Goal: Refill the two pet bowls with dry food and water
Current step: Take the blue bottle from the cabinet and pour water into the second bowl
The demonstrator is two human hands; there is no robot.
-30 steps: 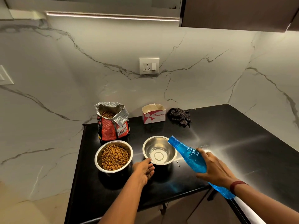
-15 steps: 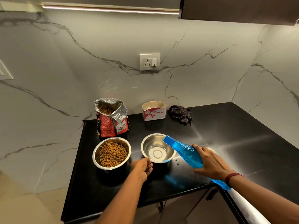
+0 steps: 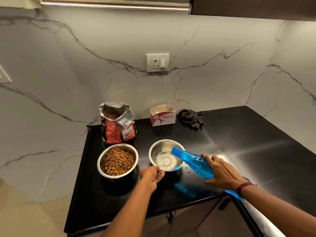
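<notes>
Head view: right hand (image 3: 222, 171) grips blue bottle (image 3: 191, 159), neck tilted down-left into bowl (image 3: 162, 144) left hand (image 3: 151, 177) holds

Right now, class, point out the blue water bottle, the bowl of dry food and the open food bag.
blue water bottle (image 3: 192, 161), head view, on its ribbed middle.
bowl of dry food (image 3: 101, 165), head view, on its left steel wall.
open food bag (image 3: 112, 134), head view, on its red front.

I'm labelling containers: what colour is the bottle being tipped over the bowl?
Translucent blue bottle, gripped by the right hand; clearest in the head view.
</notes>
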